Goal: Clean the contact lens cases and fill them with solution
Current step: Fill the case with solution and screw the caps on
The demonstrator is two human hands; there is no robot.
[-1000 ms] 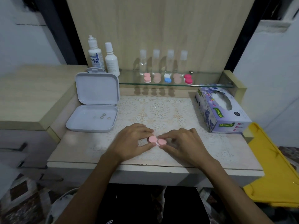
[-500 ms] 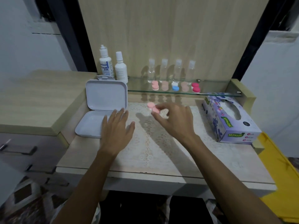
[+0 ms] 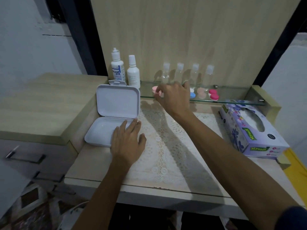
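My right hand (image 3: 172,95) pinches a pink contact lens case (image 3: 155,90) at the left end of the glass shelf (image 3: 235,100). Further right on that shelf sit a blue and white case (image 3: 192,95), a pale pink case (image 3: 201,93) and a red case (image 3: 213,95). My hand hides part of the row. Two white solution bottles (image 3: 118,67) (image 3: 133,72) stand at the shelf's left. My left hand (image 3: 128,141) lies flat with straight fingers on the table, its fingertips over the right edge of the open white box (image 3: 106,128).
Several small clear bottles (image 3: 194,72) line the back of the shelf. A purple tissue box (image 3: 249,128) lies at the table's right. A lace mat (image 3: 166,146) covers the tabletop. A wooden counter (image 3: 41,103) with drawers adjoins on the left; something yellow (image 3: 297,171) is at far right.
My right hand carried the pink case from the table's front up to the glass shelf. My left hand let go of it and moved to rest by the white box.
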